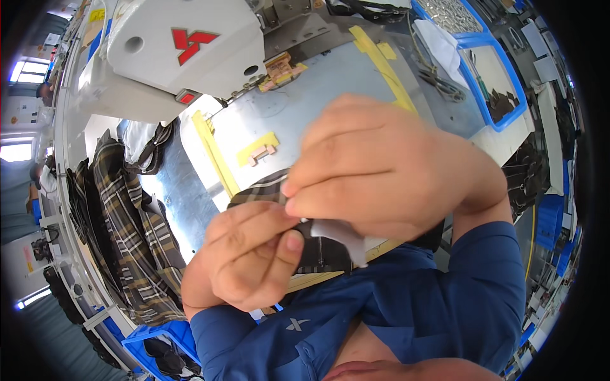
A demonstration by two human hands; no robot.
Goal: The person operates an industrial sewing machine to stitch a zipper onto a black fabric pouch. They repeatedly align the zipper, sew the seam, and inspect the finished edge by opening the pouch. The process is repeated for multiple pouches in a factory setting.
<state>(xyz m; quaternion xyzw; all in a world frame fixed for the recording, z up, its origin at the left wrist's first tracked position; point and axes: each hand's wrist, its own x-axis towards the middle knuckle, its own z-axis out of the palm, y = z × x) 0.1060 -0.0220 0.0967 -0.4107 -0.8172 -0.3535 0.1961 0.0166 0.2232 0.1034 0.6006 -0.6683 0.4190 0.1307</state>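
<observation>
"White sewing machine (184,51): how many hands on its near side?"

"Two, fingertips meeting. The left hand (254,254) and right hand (387,168) work at one pale strip (341,235) over dark cloth (311,257), between machine and wearer."

"What's hard to make out?"

"Their grip: knuckles hide it, so I can't tell which hand clamps the strip. Right of the machine, two blue trays (513,73); the farther is cut off."

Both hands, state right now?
Left hand: curled closed; what it grips can't be told.
Right hand: pinched closed; white strip shows just below, hold on it hidden.
</observation>
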